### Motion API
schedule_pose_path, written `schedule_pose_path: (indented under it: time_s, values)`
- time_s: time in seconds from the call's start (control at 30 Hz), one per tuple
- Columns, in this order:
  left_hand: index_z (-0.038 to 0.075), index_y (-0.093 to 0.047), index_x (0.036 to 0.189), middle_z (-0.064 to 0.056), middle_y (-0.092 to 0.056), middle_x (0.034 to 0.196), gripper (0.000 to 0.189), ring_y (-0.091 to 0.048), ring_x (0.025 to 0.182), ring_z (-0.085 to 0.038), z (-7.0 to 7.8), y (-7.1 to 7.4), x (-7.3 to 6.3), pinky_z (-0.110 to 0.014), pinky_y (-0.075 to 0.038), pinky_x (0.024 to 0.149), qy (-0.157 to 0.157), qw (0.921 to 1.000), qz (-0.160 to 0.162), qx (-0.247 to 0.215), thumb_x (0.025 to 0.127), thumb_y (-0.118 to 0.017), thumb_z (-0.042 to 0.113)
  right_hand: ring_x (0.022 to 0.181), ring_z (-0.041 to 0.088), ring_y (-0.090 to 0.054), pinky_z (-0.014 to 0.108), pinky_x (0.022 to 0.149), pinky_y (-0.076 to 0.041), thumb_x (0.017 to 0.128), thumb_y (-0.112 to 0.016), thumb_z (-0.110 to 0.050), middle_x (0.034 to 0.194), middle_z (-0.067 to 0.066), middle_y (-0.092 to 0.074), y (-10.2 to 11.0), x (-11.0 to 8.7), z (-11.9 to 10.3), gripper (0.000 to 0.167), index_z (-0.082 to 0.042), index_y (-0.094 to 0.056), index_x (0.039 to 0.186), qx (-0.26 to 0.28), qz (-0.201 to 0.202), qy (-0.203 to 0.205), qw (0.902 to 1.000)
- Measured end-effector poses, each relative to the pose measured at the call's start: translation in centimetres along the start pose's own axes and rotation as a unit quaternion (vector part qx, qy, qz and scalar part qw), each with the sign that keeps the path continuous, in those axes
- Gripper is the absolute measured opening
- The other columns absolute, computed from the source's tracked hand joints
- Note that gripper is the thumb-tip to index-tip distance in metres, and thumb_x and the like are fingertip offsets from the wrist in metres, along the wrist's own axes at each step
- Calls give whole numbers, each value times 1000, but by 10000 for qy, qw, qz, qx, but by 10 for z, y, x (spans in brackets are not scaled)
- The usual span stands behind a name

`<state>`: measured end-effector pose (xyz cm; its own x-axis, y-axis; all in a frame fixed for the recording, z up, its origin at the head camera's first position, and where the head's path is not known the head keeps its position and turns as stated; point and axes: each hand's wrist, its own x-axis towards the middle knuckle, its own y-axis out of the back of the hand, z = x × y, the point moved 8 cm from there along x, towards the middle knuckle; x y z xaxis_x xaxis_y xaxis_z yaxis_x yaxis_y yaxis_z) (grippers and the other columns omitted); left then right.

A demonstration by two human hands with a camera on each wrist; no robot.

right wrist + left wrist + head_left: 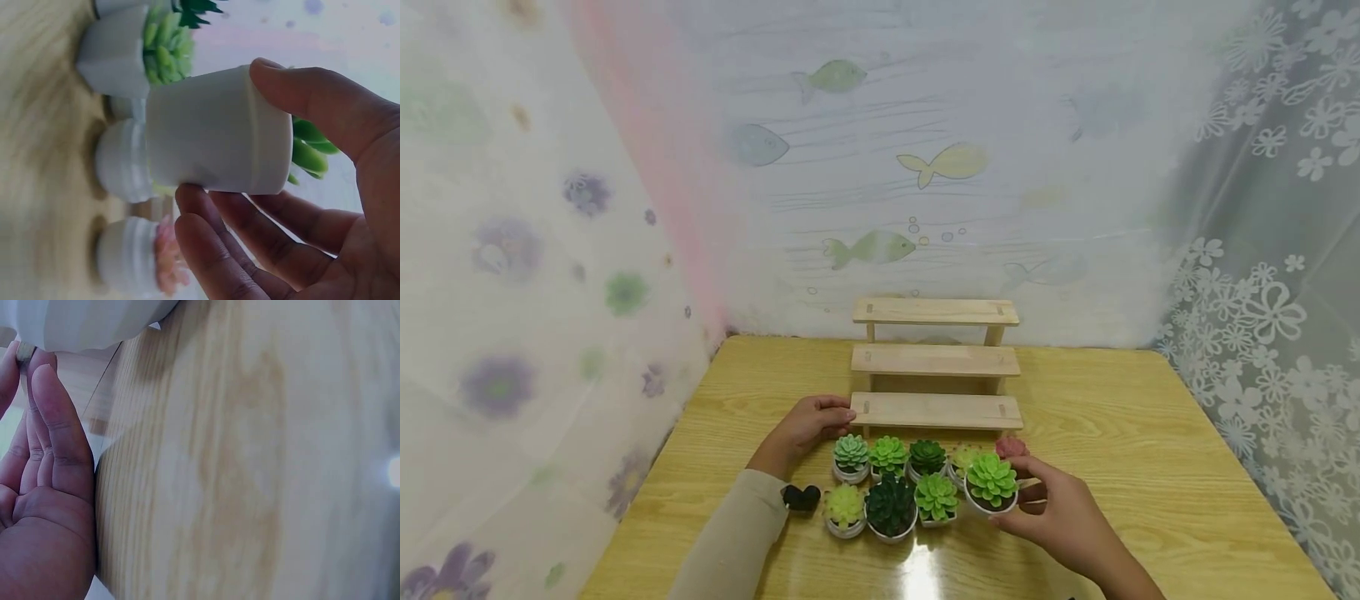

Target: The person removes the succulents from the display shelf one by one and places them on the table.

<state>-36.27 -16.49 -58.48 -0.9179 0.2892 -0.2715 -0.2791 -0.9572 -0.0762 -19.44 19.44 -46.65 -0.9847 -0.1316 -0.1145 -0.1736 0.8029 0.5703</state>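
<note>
My right hand (1062,515) holds a bright green potted succulent (992,478) by its smooth white pot (219,131), thumb on one side and fingers on the other. In the right wrist view the pot is up off the tabletop. With my left hand (807,432) I pinch the left end of the lowest board of a three-step wooden plant stand (936,410). The board's end (25,351) shows between thumb and finger in the left wrist view. In front of the stand are several other succulents, including a dark green one (891,504) and a pink one (1011,447).
A small black object (801,498) lies beside my left sleeve. The wood-grain table (1120,433) meets a fish-print curtain (880,183) behind the stand. Patterned curtains hang at both sides. A yellow-green succulent (845,508) stands at the front left of the group.
</note>
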Motion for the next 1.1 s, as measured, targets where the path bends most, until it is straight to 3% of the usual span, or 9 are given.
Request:
schedule_pose_path:
  time_s: [0.23, 0.5, 0.8, 1.1]
  values:
    - [-5, -61, 134, -6, -72, 105, 43, -71, 87, -13, 1, -1, -1, -26, -61, 78, 31, 10000, -12, -5, 97, -74, 15, 92, 16, -74, 27, 72, -61, 72, -96, -34, 137, 20, -63, -13, -8, 19, 83, -6, -60, 141, 38, -206, -123, 9997]
    - [-5, -61, 133, -6, -72, 104, 42, -71, 85, -13, 1, 1, 0, -25, -61, 76, 58, 9999, 65, -66, 97, -74, 12, 92, 18, -75, 30, 72, -62, 72, -96, -33, 138, 23, -61, -24, -3, 33, 83, -7, -59, 142, 204, -293, -170, 9992]
    - [-4, -63, 130, -5, -73, 102, 37, -71, 83, -13, -1, 4, -2, -24, -61, 75, 102, 9998, 127, -109, 97, -73, 10, 93, 20, -76, 30, 71, -62, 71, -97, -33, 139, 25, -60, -30, 1, 39, 82, -9, -61, 140, 226, -293, -147, 9992]
    - [-5, -61, 133, -5, -72, 104, 43, -72, 86, -13, -1, 3, -2, -26, -62, 78, 63, 9999, -4, -93, 97, -74, 13, 93, 22, -76, 35, 72, -63, 71, -96, -35, 141, 28, -58, -32, 1, 39, 83, -9, -60, 140, 226, -395, -237, 9987]
